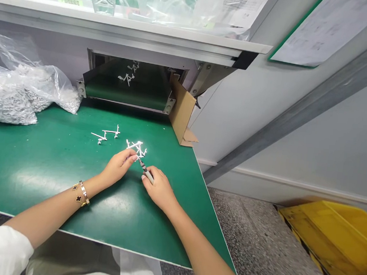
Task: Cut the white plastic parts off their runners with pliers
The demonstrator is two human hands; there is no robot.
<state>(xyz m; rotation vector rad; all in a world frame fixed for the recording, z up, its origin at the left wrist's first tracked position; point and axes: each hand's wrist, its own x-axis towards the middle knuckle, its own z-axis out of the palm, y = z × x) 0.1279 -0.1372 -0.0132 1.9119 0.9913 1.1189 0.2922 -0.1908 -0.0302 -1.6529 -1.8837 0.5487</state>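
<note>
Over the green bench (pixel 35 178), the left hand (pixel 118 166) holds a branching white plastic piece (pixel 136 148) in its fingertips, while the right hand (pixel 159 189) grips a slim pen-like tool (pixel 146 171), its tip at that piece. Two more white pieces (pixel 105 133) lie farther left, nearer a small conveyor belt (pixel 125 92) and a bulging plastic bag (pixel 17 94).

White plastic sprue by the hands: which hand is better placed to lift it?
Left, probably: the left hand has its fingertips at the sprue, while the right hand is occupied holding a slim tool.
</note>
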